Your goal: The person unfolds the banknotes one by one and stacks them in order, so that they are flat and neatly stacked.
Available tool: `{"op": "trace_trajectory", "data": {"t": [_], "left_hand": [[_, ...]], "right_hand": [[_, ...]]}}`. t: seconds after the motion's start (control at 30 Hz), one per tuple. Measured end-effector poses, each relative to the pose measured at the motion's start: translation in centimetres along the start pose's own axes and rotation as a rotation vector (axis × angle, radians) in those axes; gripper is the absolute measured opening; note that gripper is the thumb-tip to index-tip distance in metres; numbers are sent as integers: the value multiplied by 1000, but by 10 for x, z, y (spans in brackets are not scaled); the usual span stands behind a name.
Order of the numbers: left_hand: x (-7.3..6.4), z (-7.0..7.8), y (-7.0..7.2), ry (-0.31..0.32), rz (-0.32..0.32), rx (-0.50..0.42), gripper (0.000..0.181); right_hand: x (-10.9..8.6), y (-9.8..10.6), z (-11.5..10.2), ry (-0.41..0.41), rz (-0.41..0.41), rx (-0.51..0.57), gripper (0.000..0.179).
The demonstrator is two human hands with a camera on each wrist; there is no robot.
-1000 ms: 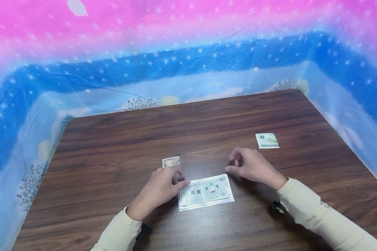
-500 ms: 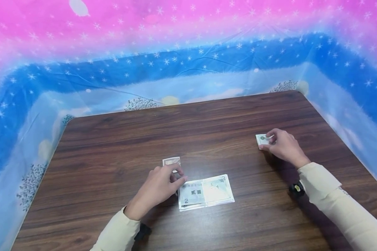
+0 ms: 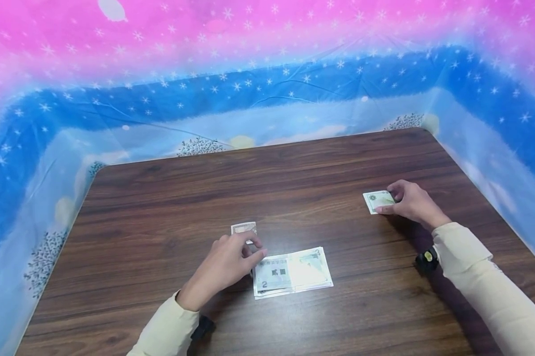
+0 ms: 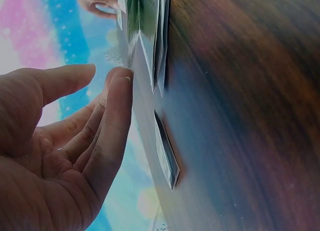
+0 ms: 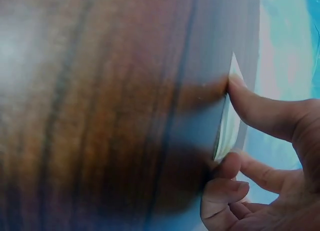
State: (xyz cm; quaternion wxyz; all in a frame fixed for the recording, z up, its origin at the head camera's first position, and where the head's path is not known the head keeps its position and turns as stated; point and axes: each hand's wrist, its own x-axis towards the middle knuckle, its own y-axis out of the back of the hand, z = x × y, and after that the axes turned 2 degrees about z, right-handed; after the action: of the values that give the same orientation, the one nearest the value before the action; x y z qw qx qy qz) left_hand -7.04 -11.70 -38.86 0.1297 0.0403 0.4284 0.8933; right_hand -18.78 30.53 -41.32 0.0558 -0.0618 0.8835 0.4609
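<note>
My right hand (image 3: pixel 415 201) pinches a small folded green banknote (image 3: pixel 376 199) by its near and far edges, thumb on the near one. In the right wrist view the folded note (image 5: pixel 231 123) lies low over the table between thumb and fingertips. My left hand (image 3: pixel 225 261) hovers beside a pile of half-opened banknotes (image 3: pixel 272 283), the top one showing a 2. Its thumb and bent fingers stand apart with nothing between them in the left wrist view, and the pile (image 4: pixel 146 46) rises in a crease ahead. Behind that hand lies a small folded brownish note (image 3: pixel 239 227), partly covered.
The dark wooden table (image 3: pixel 169 198) has rounded far corners. A pink and blue cloth (image 3: pixel 267 79) with snowflakes hangs around its far and side edges. Glare whitens the right half of the pile.
My right hand has moved right and away from the pile to the folded green note and taken hold of its edges. The left hand has hardly moved; its fingers are off the pile's corner.
</note>
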Motion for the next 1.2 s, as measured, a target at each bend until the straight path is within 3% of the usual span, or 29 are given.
{"op": "trace_trajectory", "data": {"t": [0.33,0.57,0.8,1.0,1.2], "left_hand": [[0,0,1,-1,2,-11,11],[2,1,2,2,43,-35,10],[6,1,2,37,91,-120,11],[9,3,2,61,113,-213,25],[13,5,-3,44,113,-368,33]], "right_hand": [[-1,0,-5,-15,-31,53,64],[-5,-7,-24,42,-32,240,33],[-12,-16,-56,64,-84,444,35],[-21,-25,-84,67,-140,504,34],[-28,-35,-108,89,-186,580,33]]}}
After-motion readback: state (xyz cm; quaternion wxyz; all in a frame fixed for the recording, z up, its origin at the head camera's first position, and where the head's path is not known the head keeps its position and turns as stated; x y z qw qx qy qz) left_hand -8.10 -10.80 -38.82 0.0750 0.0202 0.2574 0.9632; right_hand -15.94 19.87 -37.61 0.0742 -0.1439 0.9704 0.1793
